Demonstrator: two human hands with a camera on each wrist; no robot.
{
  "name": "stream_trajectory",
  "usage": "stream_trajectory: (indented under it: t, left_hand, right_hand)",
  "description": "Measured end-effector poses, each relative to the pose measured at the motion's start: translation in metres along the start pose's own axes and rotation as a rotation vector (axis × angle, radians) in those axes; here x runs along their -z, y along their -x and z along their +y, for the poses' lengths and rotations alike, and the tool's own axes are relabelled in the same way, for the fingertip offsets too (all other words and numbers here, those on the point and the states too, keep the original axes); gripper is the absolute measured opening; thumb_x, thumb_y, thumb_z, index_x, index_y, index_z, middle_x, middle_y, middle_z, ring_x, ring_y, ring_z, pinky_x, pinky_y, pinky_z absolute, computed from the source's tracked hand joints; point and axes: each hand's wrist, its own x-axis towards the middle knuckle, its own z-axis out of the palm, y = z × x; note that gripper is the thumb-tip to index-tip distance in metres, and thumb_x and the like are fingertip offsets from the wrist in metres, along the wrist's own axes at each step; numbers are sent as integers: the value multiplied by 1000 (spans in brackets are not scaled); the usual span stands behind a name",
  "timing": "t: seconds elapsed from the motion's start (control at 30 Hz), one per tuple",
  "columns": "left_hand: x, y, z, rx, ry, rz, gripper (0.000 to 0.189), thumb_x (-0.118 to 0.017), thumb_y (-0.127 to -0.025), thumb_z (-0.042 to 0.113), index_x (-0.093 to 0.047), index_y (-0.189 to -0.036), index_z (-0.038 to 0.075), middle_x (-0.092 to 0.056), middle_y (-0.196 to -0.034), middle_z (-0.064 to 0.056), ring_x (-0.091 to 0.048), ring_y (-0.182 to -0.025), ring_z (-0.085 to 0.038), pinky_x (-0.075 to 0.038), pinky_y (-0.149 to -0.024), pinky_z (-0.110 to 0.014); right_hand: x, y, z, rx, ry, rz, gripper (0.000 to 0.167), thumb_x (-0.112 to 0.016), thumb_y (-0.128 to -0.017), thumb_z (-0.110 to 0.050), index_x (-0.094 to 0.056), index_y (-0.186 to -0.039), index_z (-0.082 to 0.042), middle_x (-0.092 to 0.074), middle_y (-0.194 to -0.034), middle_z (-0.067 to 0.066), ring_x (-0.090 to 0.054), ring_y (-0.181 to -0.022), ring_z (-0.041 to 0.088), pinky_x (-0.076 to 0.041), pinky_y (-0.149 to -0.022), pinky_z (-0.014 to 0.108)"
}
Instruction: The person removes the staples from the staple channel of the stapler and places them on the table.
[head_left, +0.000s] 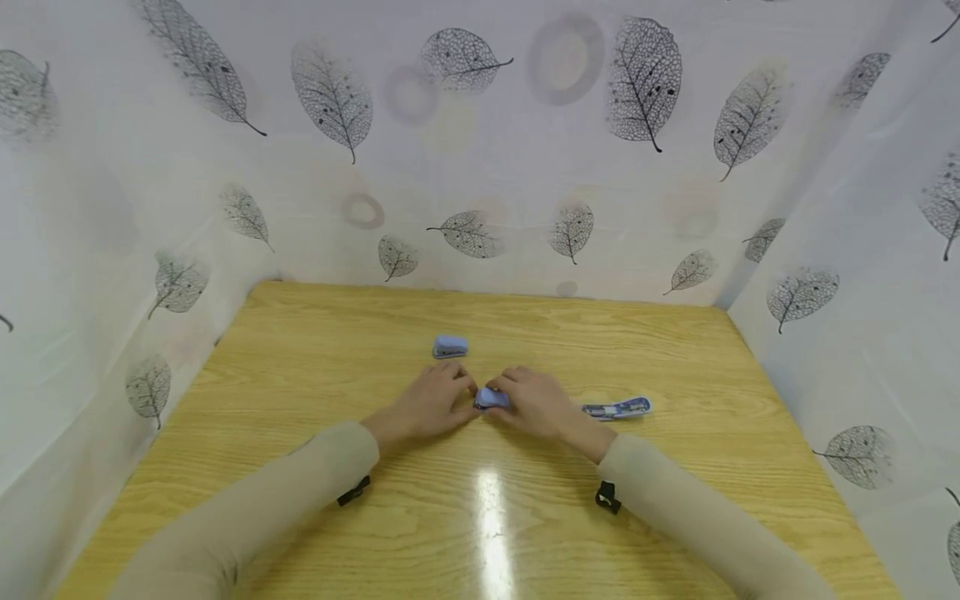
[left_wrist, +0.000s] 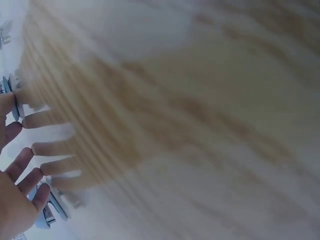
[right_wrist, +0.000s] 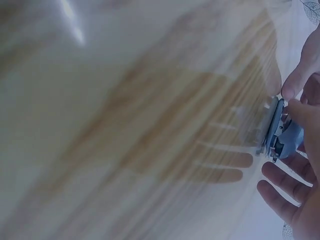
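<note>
Near the middle of the table, a small lilac-blue stapler [head_left: 492, 398] sits between the two hands. My right hand [head_left: 536, 404] holds its right part, thumb on the near side and fingers over the far side. The thumb and forefinger of my left hand [head_left: 431, 400] pinch at its left end. In the right wrist view, the stapler [right_wrist: 287, 135] shows its metal underside and base edge, close over the glossy table. The other fingers of the left hand [left_wrist: 22, 190] are spread loosely in the left wrist view.
A second lilac-blue stapler [head_left: 450, 347] stands farther back, beyond the left hand. Beside the right wrist lies a longer, slim blue stapler-like piece [head_left: 617, 408] with silver metal showing. A leaf-patterned cloth [head_left: 480, 167] walls the wooden table [head_left: 337, 333] at the back and sides.
</note>
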Motion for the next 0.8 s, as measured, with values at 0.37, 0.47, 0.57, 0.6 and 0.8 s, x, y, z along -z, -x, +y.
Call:
stream_trajectory:
  t: [0.37,0.47,0.57,0.6,0.8]
  left_hand:
    - [-6,-1,-1,-28,-44,90,26,-78,-95,41,-74,-107,18,-66,-114,-7,-63,-109,-26,-56,-91,-50]
    - [-7,-2,-1,-38,-56,100,26,-79,-95,41,-73,-107,18,-66,-113,-7,-63,-108,-26,-56,-89,-50]
    - [-9,-2,-2,-39,-60,106,25,-79,-94,41,-73,-106,19,-66,-113,-6,-63,-108,-25,-56,-88,-50]
    - [-10,-2,-2,-36,-59,105,25,-79,-94,41,-73,-106,19,-66,-113,-6,-63,-108,-25,-56,-88,-49]
    - [-10,-2,-1,-33,-49,109,26,-80,-94,41,-73,-106,19,-65,-112,-6,-63,-108,-25,-56,-89,-49]
  right_hand:
    - [-2,-4,-2,31,56,9,33,-74,-99,-41,-72,-119,-15,-76,-109,-1,-71,-94,16,-61,-79,31]
    - [-2,-4,-1,40,61,10,34,-73,-99,-41,-72,-120,-15,-76,-109,-2,-71,-94,16,-61,-79,32]
    - [-4,-3,0,57,74,23,34,-73,-99,-41,-72,-120,-15,-76,-110,-1,-72,-95,16,-61,-79,32]
    - [-4,-3,0,62,81,27,34,-73,-99,-41,-72,-121,-15,-76,-110,-1,-72,-95,16,-61,-79,31]
    - [-4,-3,2,85,87,51,33,-73,-99,-41,-71,-120,-15,-76,-110,0,-73,-96,16,-61,-75,30]
